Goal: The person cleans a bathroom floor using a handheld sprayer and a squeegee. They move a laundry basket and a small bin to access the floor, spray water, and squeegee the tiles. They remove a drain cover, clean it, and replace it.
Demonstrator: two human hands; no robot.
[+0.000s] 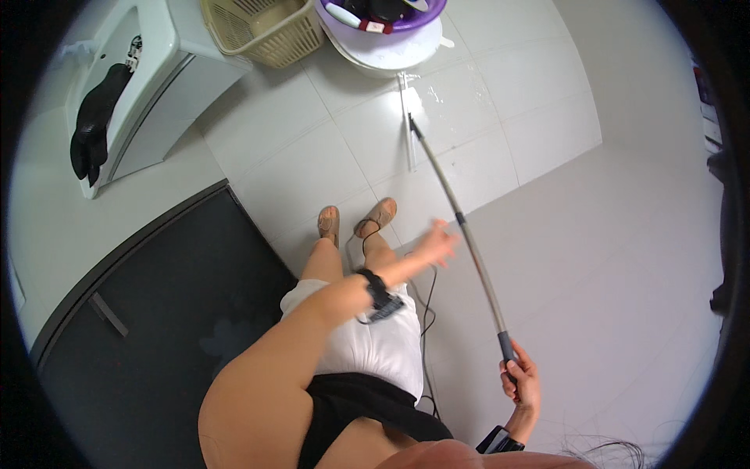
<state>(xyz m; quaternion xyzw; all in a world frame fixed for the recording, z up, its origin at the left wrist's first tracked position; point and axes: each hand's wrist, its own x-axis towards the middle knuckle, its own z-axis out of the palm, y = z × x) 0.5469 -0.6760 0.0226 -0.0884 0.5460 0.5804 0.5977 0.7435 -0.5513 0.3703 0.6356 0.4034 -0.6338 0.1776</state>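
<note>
My right hand (520, 378) grips the dark end handle of a long-handled floor squeegee (481, 271). The pole slants up and away across the picture to a narrow blade (409, 140) that lies on the wet-looking white tiles. My left hand (438, 243) is blurred, its fingers apart, just left of the middle of the pole. It holds nothing, and I cannot tell whether a fingertip touches the pole. Black straps with devices sit on both wrists.
A white lidded bucket (387, 50) carries a purple basin (430, 16) with brushes. Beside it is a beige plastic basket (281, 44). A washbasin (158, 35) holds a black rubber glove (99, 117). A dark door (176, 281) is left; a black cable (426, 319) trails by my legs.
</note>
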